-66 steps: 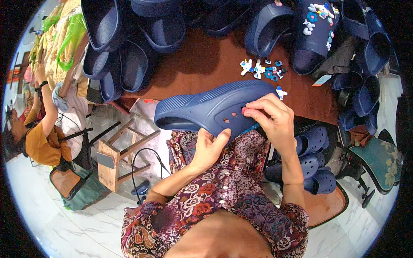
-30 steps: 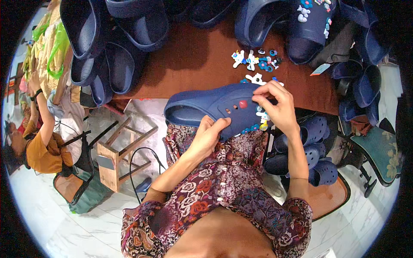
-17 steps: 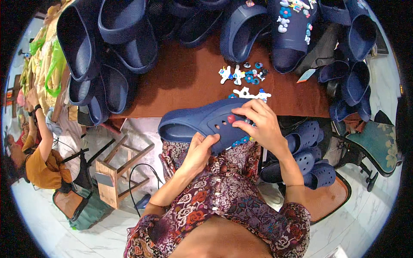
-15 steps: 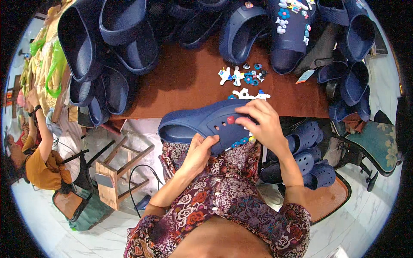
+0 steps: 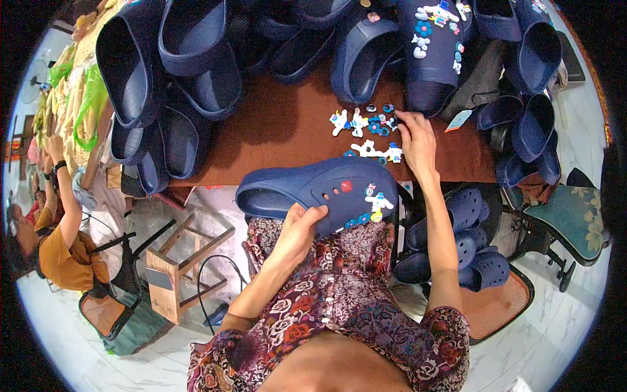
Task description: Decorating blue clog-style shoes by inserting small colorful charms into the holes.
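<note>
A navy foam clog (image 5: 287, 186) lies sideways over my lap at the table's front edge, toe to the right. My left hand (image 5: 299, 232) grips its near side, thumb on top beside the vent holes. Charms sit on its toe: a red one (image 5: 346, 186), a white character charm (image 5: 379, 203) and blue flowers (image 5: 357, 220). Past the clog, my right hand (image 5: 418, 144) reaches onto the table, finger and thumb curled at the right edge of a small group of loose shoe charms (image 5: 377, 124). A small charm appears to be between the fingertips. White charms (image 5: 369, 150) lie nearer the clog.
Several navy clogs (image 5: 130, 72) crowd the back and sides of the brown-covered table (image 5: 281, 124). One upright clog (image 5: 428, 72) bears charms. More clogs (image 5: 467, 248) rest at lower right near a chair (image 5: 565, 222). A wooden stool (image 5: 163, 281) and another person (image 5: 68, 255) are at left.
My right hand has left the clog's toe and moved up and right to the loose charms, uncovering the white character charm. My left hand keeps its hold on the clog.
</note>
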A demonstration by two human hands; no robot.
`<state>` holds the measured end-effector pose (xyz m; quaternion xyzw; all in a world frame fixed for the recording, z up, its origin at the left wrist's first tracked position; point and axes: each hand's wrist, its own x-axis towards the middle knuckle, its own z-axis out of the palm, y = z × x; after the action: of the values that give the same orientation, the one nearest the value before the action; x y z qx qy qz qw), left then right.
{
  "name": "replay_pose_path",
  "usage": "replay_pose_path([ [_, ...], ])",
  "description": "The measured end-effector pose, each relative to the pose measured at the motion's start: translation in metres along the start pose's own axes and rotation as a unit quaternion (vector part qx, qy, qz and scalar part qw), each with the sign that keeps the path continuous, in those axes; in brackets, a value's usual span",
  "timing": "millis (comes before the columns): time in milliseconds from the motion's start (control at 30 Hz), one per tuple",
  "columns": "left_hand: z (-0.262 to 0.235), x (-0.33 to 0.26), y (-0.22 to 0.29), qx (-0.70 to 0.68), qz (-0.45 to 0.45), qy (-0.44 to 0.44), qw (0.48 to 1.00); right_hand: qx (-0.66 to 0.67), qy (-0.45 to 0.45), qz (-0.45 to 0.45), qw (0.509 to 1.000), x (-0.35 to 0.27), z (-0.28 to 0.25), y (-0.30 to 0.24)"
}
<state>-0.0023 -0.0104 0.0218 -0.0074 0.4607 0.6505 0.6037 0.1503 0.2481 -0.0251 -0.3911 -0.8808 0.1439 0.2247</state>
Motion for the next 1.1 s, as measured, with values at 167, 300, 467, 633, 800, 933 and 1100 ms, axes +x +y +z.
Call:
replay_pose_path([
  [167,-0.006,0.005,-0.001,-0.001,-0.012,-0.002,1.000,-0.037,0.026,-0.006,0.999,0.001,-0.005,0.002],
  [300,-0.005,0.005,-0.001,-0.024,-0.018,0.008,1.000,-0.036,0.012,0.002,0.999,-0.001,-0.004,0.014],
  [467,-0.008,0.006,-0.004,-0.019,-0.021,0.012,1.000,0.035,0.026,-0.025,0.999,-0.001,-0.006,0.006],
  [633,-0.010,0.009,-0.008,-0.024,-0.017,0.009,1.000,-0.029,0.010,-0.084,0.996,0.002,-0.002,-0.001],
  [800,-0.006,0.009,-0.007,-0.018,-0.009,0.038,0.999,-0.045,0.000,-0.080,0.996,0.009,-0.002,0.002],
  [933,-0.005,0.012,-0.005,-0.035,-0.007,0.009,0.999,-0.090,-0.007,-0.063,0.994,0.010,-0.001,0.005],
  [1100,-0.004,0.011,-0.005,-0.045,-0.016,-0.003,0.999,-0.075,0.032,-0.044,0.996,0.004,0.001,0.011],
])
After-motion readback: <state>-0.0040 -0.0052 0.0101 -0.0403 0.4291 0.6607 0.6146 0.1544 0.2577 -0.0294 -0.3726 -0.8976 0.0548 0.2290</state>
